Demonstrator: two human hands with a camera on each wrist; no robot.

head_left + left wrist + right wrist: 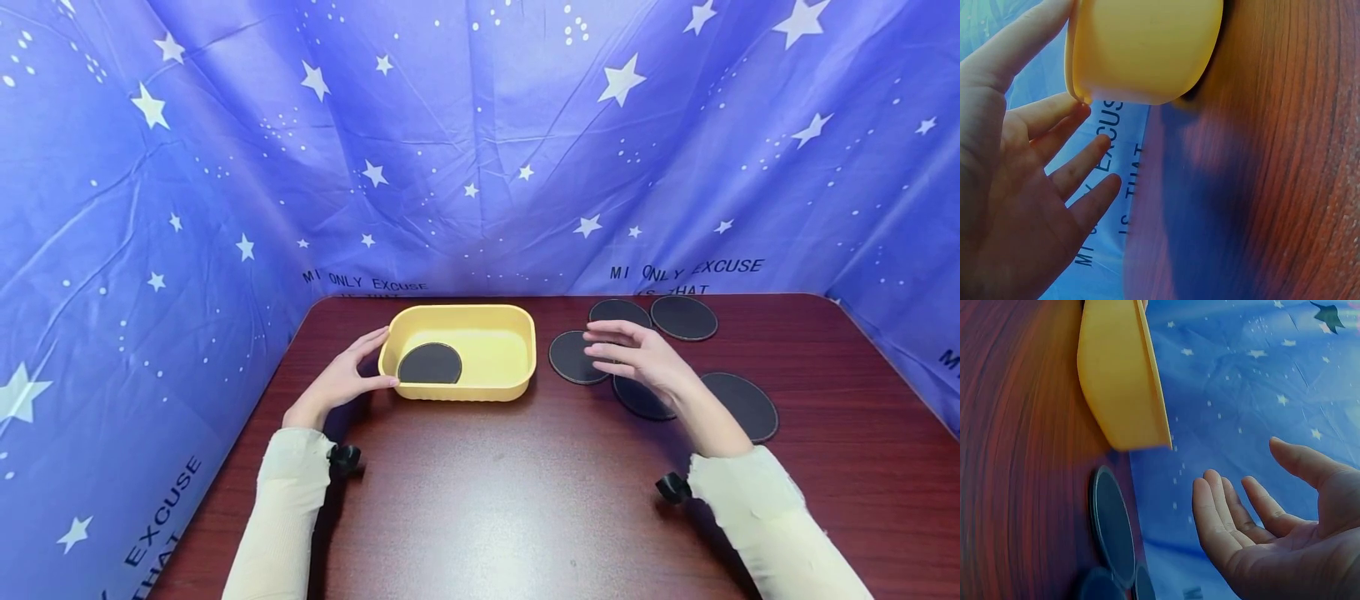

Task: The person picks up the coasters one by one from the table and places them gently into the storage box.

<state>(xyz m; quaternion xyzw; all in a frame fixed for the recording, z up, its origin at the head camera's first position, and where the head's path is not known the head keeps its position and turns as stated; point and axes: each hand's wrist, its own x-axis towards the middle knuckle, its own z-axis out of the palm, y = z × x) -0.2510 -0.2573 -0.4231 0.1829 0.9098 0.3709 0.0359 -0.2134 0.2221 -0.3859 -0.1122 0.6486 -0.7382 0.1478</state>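
A yellow plastic basin (480, 392) stands on the table with a round black coaster (431, 364) leaning inside its left part. At the basin's left end, my left hand (339, 385) touches the rim with thumb and forefinger; its other fingers are spread and fairly straight in the left wrist view. My right hand (643, 358) hovers above several black coasters, fingers loosely bent and holding nothing. Partly under it in the head view are a left coaster (573, 358), a back coaster (618, 312) and a front coaster (641, 398).
Farther right lie a back-right coaster (684, 317) and a near-right coaster (742, 407). The dark red wooden table (480, 483) meets a blue star-printed curtain (480, 167) at its back and sides.
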